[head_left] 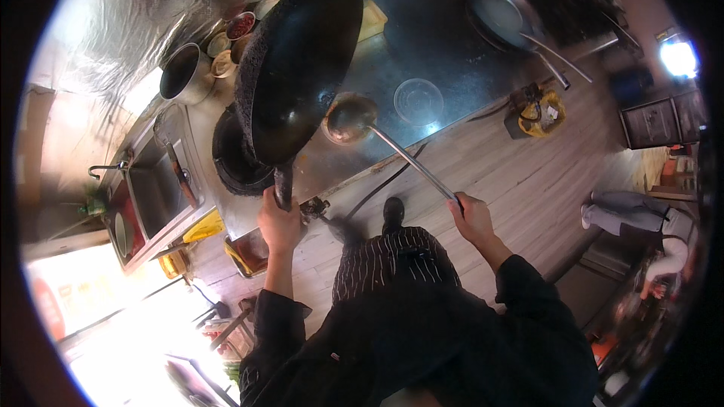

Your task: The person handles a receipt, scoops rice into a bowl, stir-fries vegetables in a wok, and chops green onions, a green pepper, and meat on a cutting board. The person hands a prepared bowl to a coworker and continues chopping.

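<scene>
My left hand point(279, 220) is wrapped round the short handle of a black wok point(305, 75). The wok is raised and tilted steeply over the stove, its dark, shiny inside bare of food. Below its left edge sits a round black burner point(235, 152), partly hidden by the wok. My right hand point(473, 218) grips the end of a long-handled metal ladle point(415, 161). The ladle's bowl lies close to the wok's lower right rim; whether they touch, I cannot tell. A clear round plastic bowl or lid point(418, 102) lies on the metal counter point(452, 45) beyond the ladle.
Left of the wok stand a metal pot point(183, 75) and several small seasoning containers. A sink point(154, 196) is farther left. At the upper right rests another pan point(501, 19) with utensils. A yellow-lined bin point(541, 117) stands below. Another person point(641, 218) works at the far right.
</scene>
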`<move>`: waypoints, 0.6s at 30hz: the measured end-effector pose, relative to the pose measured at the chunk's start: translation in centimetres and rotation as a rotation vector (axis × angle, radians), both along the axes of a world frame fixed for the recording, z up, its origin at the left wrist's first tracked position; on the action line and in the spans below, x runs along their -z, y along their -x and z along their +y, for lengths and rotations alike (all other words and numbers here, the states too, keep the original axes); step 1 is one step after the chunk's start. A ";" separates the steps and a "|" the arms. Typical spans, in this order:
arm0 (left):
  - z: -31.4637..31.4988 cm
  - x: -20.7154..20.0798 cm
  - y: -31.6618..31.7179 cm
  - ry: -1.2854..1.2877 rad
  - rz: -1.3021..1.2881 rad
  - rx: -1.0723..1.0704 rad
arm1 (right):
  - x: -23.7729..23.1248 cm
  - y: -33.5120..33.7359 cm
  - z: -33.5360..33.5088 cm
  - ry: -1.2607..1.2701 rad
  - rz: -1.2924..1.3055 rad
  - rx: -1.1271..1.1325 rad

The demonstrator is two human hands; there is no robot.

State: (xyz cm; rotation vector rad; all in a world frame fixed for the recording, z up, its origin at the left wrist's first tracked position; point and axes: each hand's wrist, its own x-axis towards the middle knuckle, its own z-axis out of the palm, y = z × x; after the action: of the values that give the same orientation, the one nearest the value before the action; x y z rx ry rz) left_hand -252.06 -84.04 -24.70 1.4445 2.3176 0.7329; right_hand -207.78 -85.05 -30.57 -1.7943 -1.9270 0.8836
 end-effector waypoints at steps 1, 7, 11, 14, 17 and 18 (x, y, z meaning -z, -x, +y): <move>-0.1 -0.1 -0.1 -0.053 -0.019 -0.008 | -0.6 -0.3 0.0 0.017 0.018 0.002; -1.6 -0.8 -0.8 0.062 -0.372 -0.152 | -2.4 6.8 1.7 0.080 0.238 -0.112; -3.9 -0.9 -0.6 0.027 -0.880 -0.200 | -2.0 13.8 3.9 0.087 0.698 -0.335; -5.6 -0.2 1.3 0.034 -1.296 -0.264 | 0.7 12.7 9.0 0.105 0.652 -0.217; -6.9 1.8 4.2 0.029 -1.466 -0.424 | 5.4 8.5 15.8 -0.130 -0.067 -0.078; -7.4 2.6 5.0 0.009 -1.530 -0.385 | 6.9 7.1 17.2 -0.153 -0.256 -0.047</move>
State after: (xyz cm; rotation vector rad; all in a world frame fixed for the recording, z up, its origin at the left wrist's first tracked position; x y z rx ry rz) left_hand -257.06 -91.45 -27.33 0.0884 1.2645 1.2656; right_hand -214.83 -67.86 -37.46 -1.8509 -2.1361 0.5237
